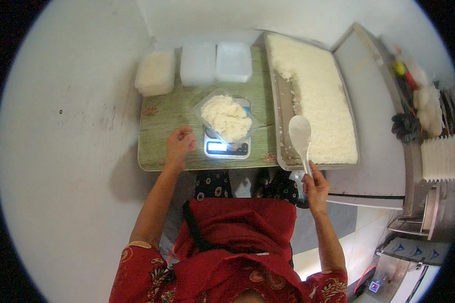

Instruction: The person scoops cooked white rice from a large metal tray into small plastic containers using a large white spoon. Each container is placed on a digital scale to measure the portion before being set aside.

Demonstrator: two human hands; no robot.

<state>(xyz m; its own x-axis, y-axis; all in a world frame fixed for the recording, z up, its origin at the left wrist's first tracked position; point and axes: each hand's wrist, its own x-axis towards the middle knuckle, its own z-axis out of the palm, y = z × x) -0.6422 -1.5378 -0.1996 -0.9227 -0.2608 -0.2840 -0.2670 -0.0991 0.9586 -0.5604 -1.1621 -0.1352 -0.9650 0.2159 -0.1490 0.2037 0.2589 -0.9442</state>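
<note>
My right hand (316, 189) grips the handle of a white rice spoon (300, 132), its bowl over the near left part of a large metal tray (284, 151). White cooked rice (322, 98) fills most of that tray, with a scooped-out stretch along the left side. On a digital kitchen scale (227, 151) with a lit display rests a clear plastic container (203, 110), set askew and heaped with rice (227, 118). Just left of the scale, my left hand (180, 146) hovers with loosely curled fingers, seemingly holding nothing.
At the back left of the green wood-patterned table (167, 125) stands a rice-filled container (155, 74). Beside it are stacked plastic containers (198, 64) and another stack (234, 62). Walls border the left and back. A pale cabinet (371, 113) adjoins the tray's right side.
</note>
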